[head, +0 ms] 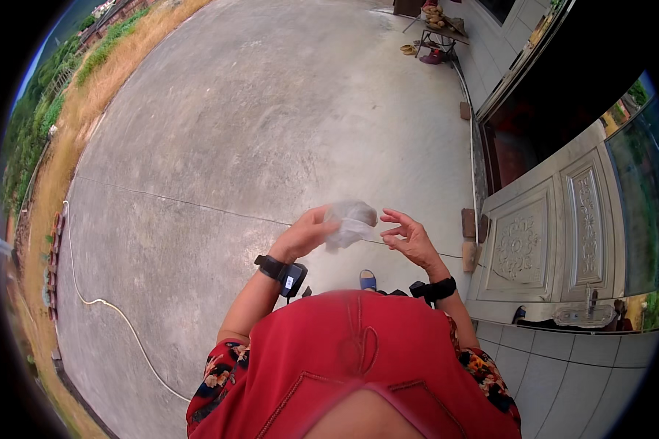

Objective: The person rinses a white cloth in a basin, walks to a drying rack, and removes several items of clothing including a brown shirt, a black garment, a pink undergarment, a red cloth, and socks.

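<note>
My left hand (307, 230) grips a crumpled, translucent plastic bag (347, 229) in front of my body. Something greyish shows through the film at its upper right, but I cannot tell what it is. Just right of the bag, my right hand (409, 236) holds nothing; its fingers are spread and bent towards the bag, with a small gap between. Each wrist wears a black strap with a dark device. Below the hands, one foot in a blue slipper (368, 281) stands on the concrete ground.
Right of me, a panelled metal door (532, 247) stands swung outward, with bricks (469, 224) beside it. A pale hose (122, 315) curves along the left. Farther off by the wall, a small table (442, 36) bears several brownish things, with shoes (433, 56) beneath. Dry grass (96, 104) borders the concrete yard (241, 120).
</note>
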